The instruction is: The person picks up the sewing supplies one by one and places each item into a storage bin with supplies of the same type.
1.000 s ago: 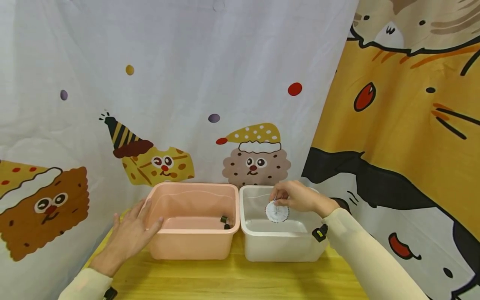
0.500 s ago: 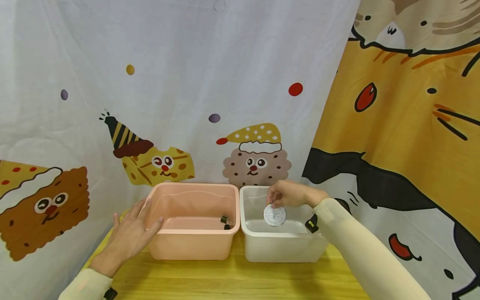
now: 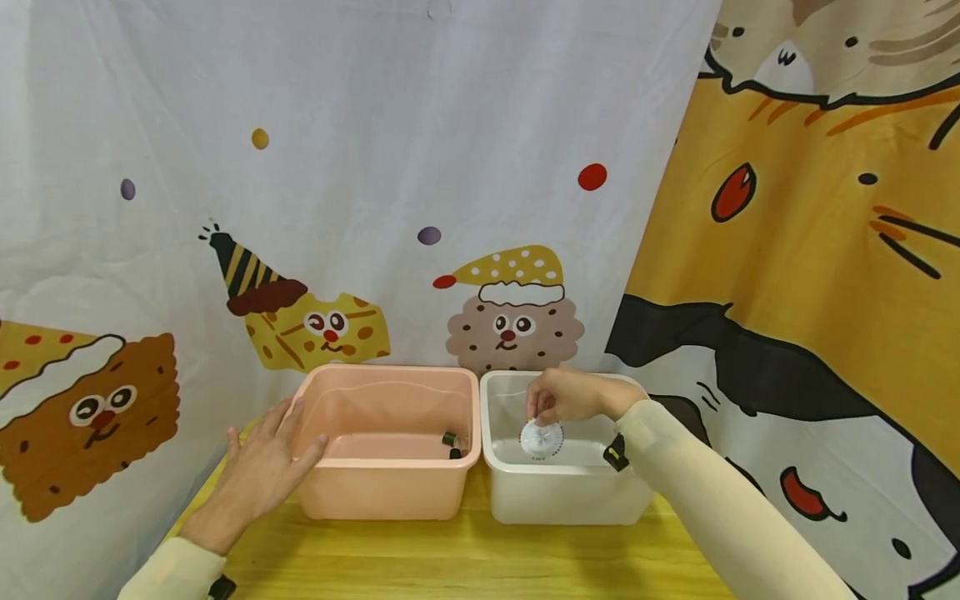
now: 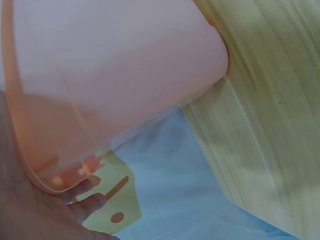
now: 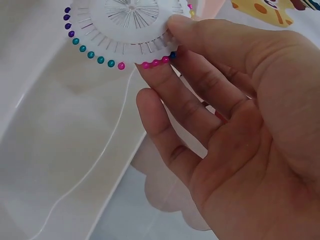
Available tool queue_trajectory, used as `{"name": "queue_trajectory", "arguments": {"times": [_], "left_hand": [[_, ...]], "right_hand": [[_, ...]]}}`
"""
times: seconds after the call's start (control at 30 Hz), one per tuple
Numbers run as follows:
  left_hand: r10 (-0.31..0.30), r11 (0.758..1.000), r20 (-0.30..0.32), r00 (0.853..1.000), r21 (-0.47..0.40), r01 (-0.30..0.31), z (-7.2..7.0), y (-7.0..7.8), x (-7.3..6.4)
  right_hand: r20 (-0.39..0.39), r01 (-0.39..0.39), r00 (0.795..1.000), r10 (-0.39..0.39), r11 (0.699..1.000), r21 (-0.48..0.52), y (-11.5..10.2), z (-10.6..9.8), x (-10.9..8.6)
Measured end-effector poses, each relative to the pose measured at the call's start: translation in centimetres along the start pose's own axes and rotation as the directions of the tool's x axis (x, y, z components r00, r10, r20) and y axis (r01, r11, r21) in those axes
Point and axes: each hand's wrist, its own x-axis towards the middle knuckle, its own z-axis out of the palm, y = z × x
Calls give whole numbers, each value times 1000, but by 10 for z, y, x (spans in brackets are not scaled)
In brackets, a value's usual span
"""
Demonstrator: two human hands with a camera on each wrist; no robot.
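My right hand (image 3: 568, 395) pinches a white pin wheel (image 3: 542, 439) by its edge, inside the mouth of the white bin (image 3: 570, 496). Up close in the right wrist view, the pin wheel (image 5: 115, 40) is a round disc ringed with purple, teal and pink pearl heads, the thumb on its face and fingers behind. My left hand (image 3: 262, 467) rests with fingers spread on the left rim of the pink bin (image 3: 378, 492). In the left wrist view its fingers (image 4: 90, 205) lie along the outside of that rim.
Small dark green and black items, perhaps thread spools (image 3: 450, 439), lie in the right end of the pink bin. Both bins stand side by side on a yellow wooden table (image 3: 390, 558). A printed curtain (image 3: 360, 167) hangs close behind and to the right.
My right hand has moved slightly left and lower with the pin wheel, deeper into the white bin. The left hand stays on the pink bin's rim.
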Motion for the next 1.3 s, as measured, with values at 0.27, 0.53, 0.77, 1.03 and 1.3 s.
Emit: {"name": "queue_trajectory", "arguments": {"times": [0.27,0.53,0.77,1.03,1.3], "left_hand": [[1,1000,0,1000,5,-1,1,0,0],[1,1000,-3,1000,-2,-1,0,0,0],[8,1000,-11,1000,1,-8,1,0,0],[6,1000,-5,1000,2,-6,0,1,-1],[-3,1000,5,1000,-2,3,1,2,0]], "right_hand": [[16,-6,1000,6,1000,-26,-4,3,2],[-20,-71,997,70,996,-57,-4,0,0],[-37,-39,999,37,997,-61,-3,0,-3],[-63,-39,997,34,997,-69,-3,3,-9],[-126,-29,992,15,993,-113,-3,5,-19]]}}
